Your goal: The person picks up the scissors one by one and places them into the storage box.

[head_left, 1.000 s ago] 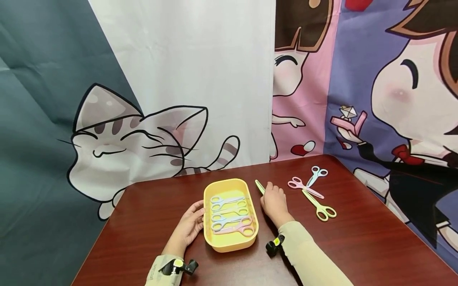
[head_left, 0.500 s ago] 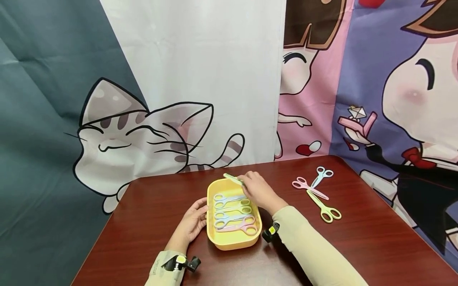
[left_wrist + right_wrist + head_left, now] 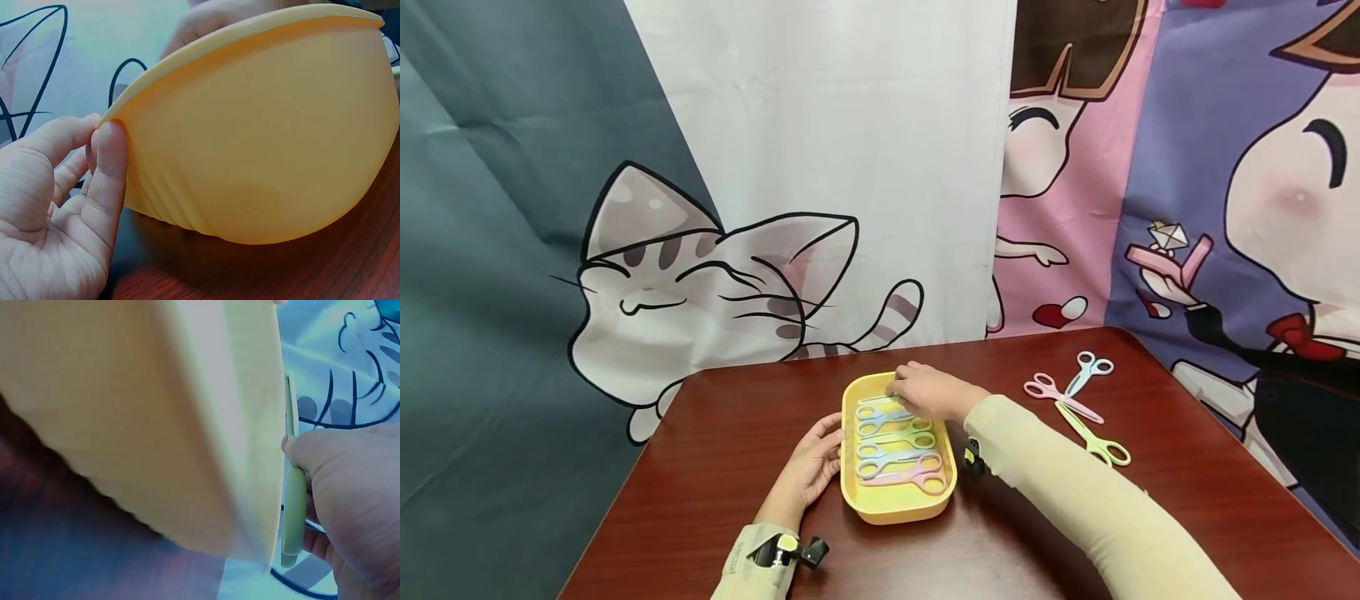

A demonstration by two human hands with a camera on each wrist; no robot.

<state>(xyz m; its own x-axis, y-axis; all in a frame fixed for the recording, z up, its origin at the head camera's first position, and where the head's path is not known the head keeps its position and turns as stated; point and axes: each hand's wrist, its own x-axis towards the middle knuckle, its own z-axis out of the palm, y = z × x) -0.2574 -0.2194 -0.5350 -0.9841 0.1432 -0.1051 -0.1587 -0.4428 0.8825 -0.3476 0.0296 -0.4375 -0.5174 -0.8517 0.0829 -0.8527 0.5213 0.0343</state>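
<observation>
In the head view, a yellow plastic tray (image 3: 891,504) on the table holds several pastel scissors, among them pink scissors (image 3: 913,475) in the front row. My left hand (image 3: 808,467) is at its left side; in the left wrist view, thumb and finger pinch the rim (image 3: 206,47). Over the tray's far end is my right hand (image 3: 932,392), pinching light green scissors (image 3: 294,512) between thumb and fingers. The right wrist view has these scissors just past the tray's rim, partly hidden by the hand.
On the table (image 3: 715,450), to the right, lie three more scissors in a loose cluster: blue (image 3: 1082,375), pink (image 3: 1063,396) and yellow-green (image 3: 1090,437), the last partly covered by my right sleeve (image 3: 1075,517). A cartoon-printed curtain (image 3: 850,125) hangs behind.
My right hand has carried the light green scissors from the table right of the tray leftward and over its far end. The left hand stays at the tray's left side.
</observation>
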